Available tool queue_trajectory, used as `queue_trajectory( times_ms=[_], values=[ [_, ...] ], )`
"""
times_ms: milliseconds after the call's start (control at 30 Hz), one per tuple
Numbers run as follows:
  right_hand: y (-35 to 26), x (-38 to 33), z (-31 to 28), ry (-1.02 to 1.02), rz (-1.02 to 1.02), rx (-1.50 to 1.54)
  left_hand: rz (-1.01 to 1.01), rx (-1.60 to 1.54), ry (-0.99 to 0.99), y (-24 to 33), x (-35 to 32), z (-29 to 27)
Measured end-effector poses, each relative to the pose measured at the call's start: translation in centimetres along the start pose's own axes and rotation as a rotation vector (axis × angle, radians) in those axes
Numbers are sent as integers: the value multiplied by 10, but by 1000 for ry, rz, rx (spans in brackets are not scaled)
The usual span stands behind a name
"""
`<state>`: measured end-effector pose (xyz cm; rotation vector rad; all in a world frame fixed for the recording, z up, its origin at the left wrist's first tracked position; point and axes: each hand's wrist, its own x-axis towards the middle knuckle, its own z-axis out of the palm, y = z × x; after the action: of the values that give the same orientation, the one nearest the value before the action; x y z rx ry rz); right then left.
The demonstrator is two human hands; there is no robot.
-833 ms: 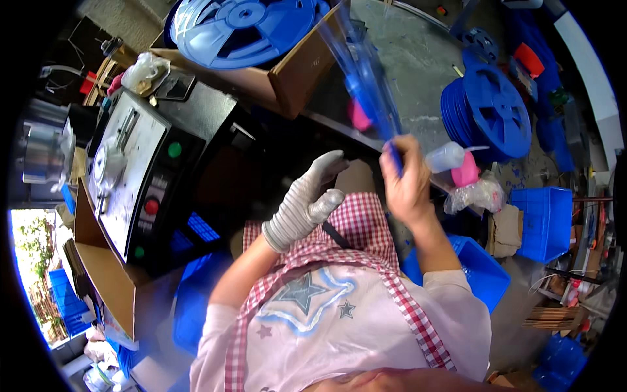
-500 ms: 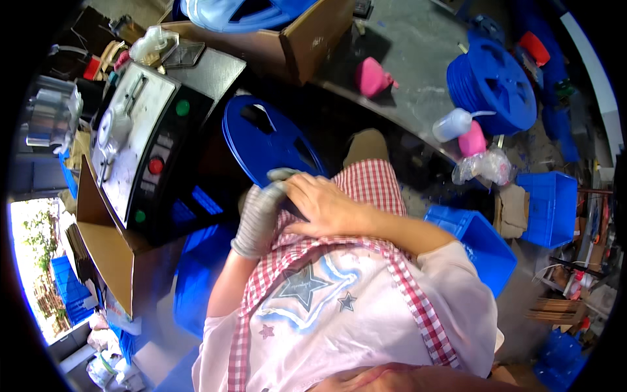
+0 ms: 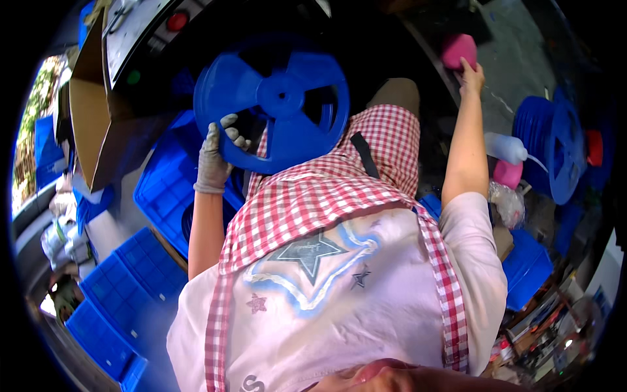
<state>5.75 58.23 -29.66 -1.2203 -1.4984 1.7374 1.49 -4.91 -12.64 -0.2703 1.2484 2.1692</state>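
Note:
A large blue plastic reel [image 3: 283, 97] with a round hub and cut-out windows is tilted above my lap. My left hand [image 3: 219, 153], in a light grey glove, grips its lower left rim, fingers through a window and thumb outside. My bare right hand [image 3: 471, 77] is stretched out to the far right over the grey table [image 3: 513, 55]. Its fingers are closed on a pink squeeze bottle [image 3: 459, 51], whose nozzle I cannot make out.
On the table at right are a stack of blue reels [image 3: 548, 144], a translucent bottle [image 3: 506, 149] with a thin spout and a clear plastic bag [image 3: 507, 206]. An open cardboard box [image 3: 91, 121] and blue crates [image 3: 134, 277] stand at left. A dark machine with a red button [image 3: 177, 21] is beyond.
My hands have parted from in front of my lap. The left has brought the reel up and closer, facing me; the right has reached out and taken hold of the pink squeeze bottle.

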Motion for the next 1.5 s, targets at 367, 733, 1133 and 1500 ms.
queue_trajectory(
  times_ms=[367,733,1133,1500],
  values=[
    [-134,-328,170,-539,-1271,-256,16,-31,-235,11,15,55],
    [-208,-392,179,-547,-1477,-319,-63,79,-509,30,-13,121],
    [-200,-363,153,-550,-1660,-301,-31,-132,-804,25,2,100],
    [-156,-393,118,-612,-1628,-378,-66,-378,-760,42,18,111]
  ],
)
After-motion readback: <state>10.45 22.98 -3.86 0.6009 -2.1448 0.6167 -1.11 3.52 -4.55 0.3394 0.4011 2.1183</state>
